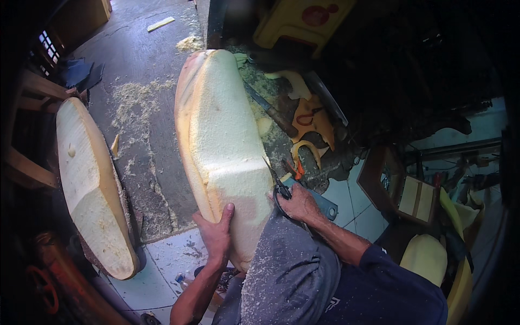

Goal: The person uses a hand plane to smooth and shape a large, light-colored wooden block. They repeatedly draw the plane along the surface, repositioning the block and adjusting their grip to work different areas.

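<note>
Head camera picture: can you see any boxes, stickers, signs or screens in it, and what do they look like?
Yellow plastic thing: top middle, past the foam block; blocky, with a round red mark.
Knee patch: bottom, on the dark trousers; a small pale mark, too blurred to describe.
No screens or boxes are visible.

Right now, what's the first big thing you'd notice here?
The long pale yellow foam block in the middle, propped on the person's knee. The left hand steadies its near end while the right hand works scissors at its edge. A second foam block lies at the left, with foam crumbs across the floor.
</note>
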Tool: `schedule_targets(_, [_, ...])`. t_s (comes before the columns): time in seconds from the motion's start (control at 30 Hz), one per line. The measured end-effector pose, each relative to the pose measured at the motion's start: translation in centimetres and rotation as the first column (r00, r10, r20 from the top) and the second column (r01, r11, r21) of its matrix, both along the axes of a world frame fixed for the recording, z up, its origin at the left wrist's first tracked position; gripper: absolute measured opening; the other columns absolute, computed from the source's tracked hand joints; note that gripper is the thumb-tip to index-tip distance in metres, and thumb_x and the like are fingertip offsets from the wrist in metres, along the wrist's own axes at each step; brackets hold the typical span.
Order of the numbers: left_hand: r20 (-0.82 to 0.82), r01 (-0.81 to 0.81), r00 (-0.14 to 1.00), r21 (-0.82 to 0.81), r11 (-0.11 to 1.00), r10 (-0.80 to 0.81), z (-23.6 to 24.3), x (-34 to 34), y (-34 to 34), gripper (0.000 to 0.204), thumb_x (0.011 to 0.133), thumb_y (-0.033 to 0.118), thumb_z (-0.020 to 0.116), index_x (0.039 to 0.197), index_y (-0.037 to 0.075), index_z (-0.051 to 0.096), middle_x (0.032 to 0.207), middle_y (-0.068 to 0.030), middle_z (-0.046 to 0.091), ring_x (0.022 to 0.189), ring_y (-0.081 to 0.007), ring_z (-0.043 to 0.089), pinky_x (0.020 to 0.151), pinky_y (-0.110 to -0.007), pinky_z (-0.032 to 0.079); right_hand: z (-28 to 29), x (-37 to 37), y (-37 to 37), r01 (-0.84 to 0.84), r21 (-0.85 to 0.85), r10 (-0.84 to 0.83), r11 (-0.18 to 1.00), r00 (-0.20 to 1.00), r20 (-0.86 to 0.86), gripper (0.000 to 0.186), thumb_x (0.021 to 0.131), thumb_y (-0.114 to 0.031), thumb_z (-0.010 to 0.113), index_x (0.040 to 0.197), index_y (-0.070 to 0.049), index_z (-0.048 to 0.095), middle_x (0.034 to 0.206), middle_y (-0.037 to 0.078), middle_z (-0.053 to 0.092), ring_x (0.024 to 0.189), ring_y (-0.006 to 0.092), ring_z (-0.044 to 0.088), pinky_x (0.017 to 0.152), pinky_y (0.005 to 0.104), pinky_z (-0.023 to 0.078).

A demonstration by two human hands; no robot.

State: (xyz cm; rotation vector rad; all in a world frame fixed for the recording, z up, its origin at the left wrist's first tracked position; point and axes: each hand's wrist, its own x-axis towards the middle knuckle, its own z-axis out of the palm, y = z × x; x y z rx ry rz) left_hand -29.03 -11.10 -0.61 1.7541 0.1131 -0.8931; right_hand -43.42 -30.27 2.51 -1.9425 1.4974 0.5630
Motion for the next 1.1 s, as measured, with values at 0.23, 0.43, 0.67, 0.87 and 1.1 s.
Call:
schedule_targets(0.23, [0.017,0.014,1.000,0.015,1.000,-0.014,-0.1,0.0,0.1,0.074,0.092,0.039,0.086,0.132,-0.002,0.039,0.121,-0.0239,0.062,0.112,-0.0324,0.064,0.102,-0.043,0.050,0.4,0.0,-0.5,0.003,-0.032,-0.003,0.999,1.000,-0.003,0.079,0.091,-0.062,0.073,0.113,0.012,0.060,0.109,0.034,0.070,0.107,0.0478,0.070,0.095,0.0505,0.054])
schedule_targets(0.43, [-0.009,0.011,1.000,0.008,1.000,-0.011,0.0,0.1,0.1,0.074,0.091,0.038,0.087,0.131,-0.002,0.039,0.123,-0.0235,0.061,0.115,-0.0311,0.063,0.103,-0.043,0.049,1.1,-0.5,-0.7,0.010,0.043,-0.011,0.999,1.000,0.017,0.075,0.091,-0.060,0.073,0.117,0.009,0.060,0.111,0.032,0.070,0.107,0.0479,0.070,0.094,0.0507,0.054])
schedule_targets(0.67, [-0.033,-0.011,0.999,-0.008,1.000,0.010,-0.2,0.1,0.1,0.072,0.091,0.037,0.087,0.129,-0.002,0.040,0.121,-0.0224,0.062,0.113,-0.0305,0.063,0.102,-0.042,0.050,1.5,-0.5,-0.9,0.005,0.005,-0.005,1.000,0.998,-0.061,0.094,0.087,-0.076,0.070,0.125,0.008,0.059,0.120,0.032,0.068,0.116,0.0444,0.068,0.100,0.0503,0.053])
schedule_targets(0.87, [-0.006,0.004,1.000,0.014,1.000,-0.004,-0.1,0.1,0.1,0.072,0.091,0.037,0.087,0.130,-0.002,0.040,0.121,-0.0224,0.062,0.113,-0.0303,0.064,0.101,-0.042,0.050,1.2,-0.2,-0.9,0.016,0.053,-0.014,0.998,0.999,-0.044,0.092,0.086,-0.075,0.072,0.121,0.009,0.059,0.113,0.032,0.070,0.109,0.0430,0.071,0.093,0.0492,0.055])
schedule_targets(1.1, [-0.014,0.012,1.000,0.032,0.999,-0.012,0.1,0.4,0.2,0.071,0.092,0.037,0.086,0.130,-0.001,0.040,0.121,-0.0224,0.062,0.113,-0.0300,0.064,0.101,-0.042,0.050,0.0,-0.7,-0.6,0.048,0.023,-0.048,0.999,0.999,0.000,0.083,0.088,-0.073,0.072,0.110,0.006,0.060,0.099,0.026,0.070,0.093,0.0412,0.072,0.081,0.0506,0.055])
